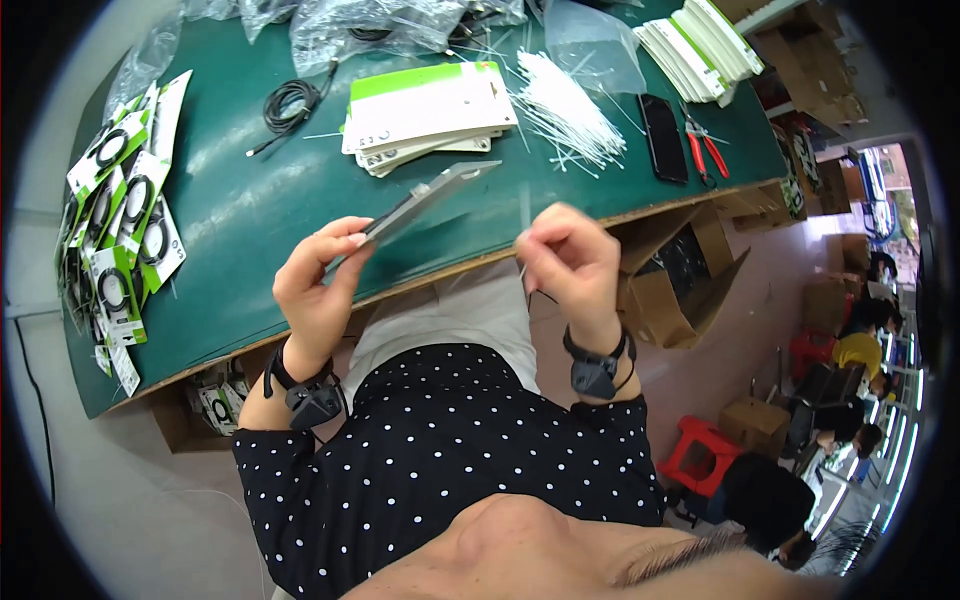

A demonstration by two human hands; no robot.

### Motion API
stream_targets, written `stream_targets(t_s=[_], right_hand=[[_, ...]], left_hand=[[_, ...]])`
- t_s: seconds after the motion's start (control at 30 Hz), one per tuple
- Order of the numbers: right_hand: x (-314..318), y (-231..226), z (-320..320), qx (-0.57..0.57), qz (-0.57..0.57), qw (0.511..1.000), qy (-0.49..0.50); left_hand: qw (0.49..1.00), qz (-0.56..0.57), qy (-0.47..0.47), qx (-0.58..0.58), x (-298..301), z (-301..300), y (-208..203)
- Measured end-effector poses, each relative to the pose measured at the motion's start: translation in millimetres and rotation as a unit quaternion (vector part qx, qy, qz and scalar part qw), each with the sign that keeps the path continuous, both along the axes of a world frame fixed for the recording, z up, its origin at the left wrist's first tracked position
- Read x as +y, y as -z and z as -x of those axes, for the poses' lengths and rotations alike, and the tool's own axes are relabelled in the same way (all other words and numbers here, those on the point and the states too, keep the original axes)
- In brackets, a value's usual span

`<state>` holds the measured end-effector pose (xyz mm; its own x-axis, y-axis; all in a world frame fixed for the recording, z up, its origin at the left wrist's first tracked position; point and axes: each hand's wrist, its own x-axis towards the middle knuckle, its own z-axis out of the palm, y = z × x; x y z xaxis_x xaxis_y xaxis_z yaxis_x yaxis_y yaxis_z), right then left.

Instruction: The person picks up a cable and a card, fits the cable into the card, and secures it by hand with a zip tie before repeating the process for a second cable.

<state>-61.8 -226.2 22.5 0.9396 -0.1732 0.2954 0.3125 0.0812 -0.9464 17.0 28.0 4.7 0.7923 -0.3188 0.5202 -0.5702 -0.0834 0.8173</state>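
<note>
My left hand (318,285) pinches a thin packaging card (425,202) by its near end. The card is seen almost edge-on, tilted above the table, and something dark lies along it by my fingers. My right hand (572,262) is closed in a pinch to the right of the card, just off the table's front edge. A thin, pale cable tie (525,203), blurred, stands up from its fingers. Beyond the card lies a stack of white and green cards (430,105), with a loose heap of white cable ties (570,110) to its right.
Carded black cables (118,220) pile up at the table's left. A coiled black cable (290,105) lies near plastic bags (370,30). At right are a phone (662,138), red-handled cutters (705,150) and more cards (700,50). An open cardboard box (680,275) stands below the edge.
</note>
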Motion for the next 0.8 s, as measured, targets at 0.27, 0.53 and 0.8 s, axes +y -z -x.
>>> stream_targets(t_s=[0.27,0.53,0.8], right_hand=[[60.4,17.2,-14.8,0.247,-0.101,0.951,-0.158],[66.5,6.2,-22.3,0.252,-0.125,0.943,-0.181],[66.2,5.1,-19.1,0.25,-0.142,0.942,-0.175]], left_hand=[[0.967,0.214,-0.013,0.136,-5.6,-0.3,8.7],[0.976,0.206,-0.035,0.058,-11.0,-0.7,17.1],[0.985,0.157,-0.07,-0.012,-15.2,-0.1,19.4]])
